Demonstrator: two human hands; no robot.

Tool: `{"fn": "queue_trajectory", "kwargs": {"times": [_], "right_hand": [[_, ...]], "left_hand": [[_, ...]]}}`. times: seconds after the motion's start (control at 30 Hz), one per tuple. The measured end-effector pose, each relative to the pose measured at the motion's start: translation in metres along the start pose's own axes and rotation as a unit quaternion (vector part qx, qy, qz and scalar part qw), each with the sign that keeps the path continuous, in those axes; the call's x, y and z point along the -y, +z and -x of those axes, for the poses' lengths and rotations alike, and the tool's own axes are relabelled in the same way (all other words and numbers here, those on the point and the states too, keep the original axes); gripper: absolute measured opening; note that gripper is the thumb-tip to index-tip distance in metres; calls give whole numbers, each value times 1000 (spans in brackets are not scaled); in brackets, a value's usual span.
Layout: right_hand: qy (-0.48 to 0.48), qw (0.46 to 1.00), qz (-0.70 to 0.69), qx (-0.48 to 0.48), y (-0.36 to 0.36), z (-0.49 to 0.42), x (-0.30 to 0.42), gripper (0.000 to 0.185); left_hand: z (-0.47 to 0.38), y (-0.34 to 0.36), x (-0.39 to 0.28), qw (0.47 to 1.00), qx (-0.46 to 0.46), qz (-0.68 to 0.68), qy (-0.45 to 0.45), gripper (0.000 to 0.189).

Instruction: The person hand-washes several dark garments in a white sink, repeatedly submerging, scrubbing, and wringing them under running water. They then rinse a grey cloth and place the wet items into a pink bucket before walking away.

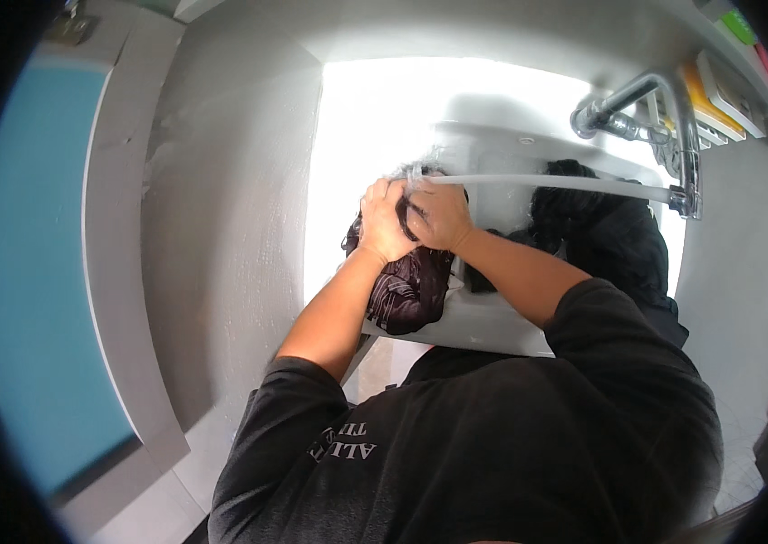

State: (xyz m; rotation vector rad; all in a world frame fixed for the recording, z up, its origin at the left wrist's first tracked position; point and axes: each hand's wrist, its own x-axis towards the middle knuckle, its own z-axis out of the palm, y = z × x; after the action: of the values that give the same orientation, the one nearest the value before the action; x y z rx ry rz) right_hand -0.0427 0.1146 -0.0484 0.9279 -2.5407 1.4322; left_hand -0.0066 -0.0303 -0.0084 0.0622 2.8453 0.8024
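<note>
A wet dark garment with light stripes (403, 292) lies bunched on the left part of the white sink (492, 333). My left hand (384, 221) grips its upper part, with the fingers curled over the cloth. Beside it, my right hand (439, 214) is closed on the same garment, close to my left thumb. From the chrome faucet (686, 156) at the right, a stream of water (547, 181) runs leftwards and splashes at the fingers of both hands. More black cloth (611, 231) lies heaped in the right part of the sink, under and beyond my right forearm.
A grey wall (220, 204) with water drops rises on the left, beside a blue panel (37, 258). White and yellow items (723, 102) stand at the upper right behind the faucet. The sink's front edge is close to my black shirt (492, 435).
</note>
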Motion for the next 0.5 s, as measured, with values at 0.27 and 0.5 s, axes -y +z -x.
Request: {"fn": "queue_trajectory", "kwargs": {"times": [0.27,0.5], "right_hand": [[14,998,15,-58,9,-57,-35,26],[169,936,104,-290,17,-38,-7,55]], "left_hand": [[-47,-1,-3,994,-72,30,-73,35],[-55,2,14,954,-54,289,-62,42]]}}
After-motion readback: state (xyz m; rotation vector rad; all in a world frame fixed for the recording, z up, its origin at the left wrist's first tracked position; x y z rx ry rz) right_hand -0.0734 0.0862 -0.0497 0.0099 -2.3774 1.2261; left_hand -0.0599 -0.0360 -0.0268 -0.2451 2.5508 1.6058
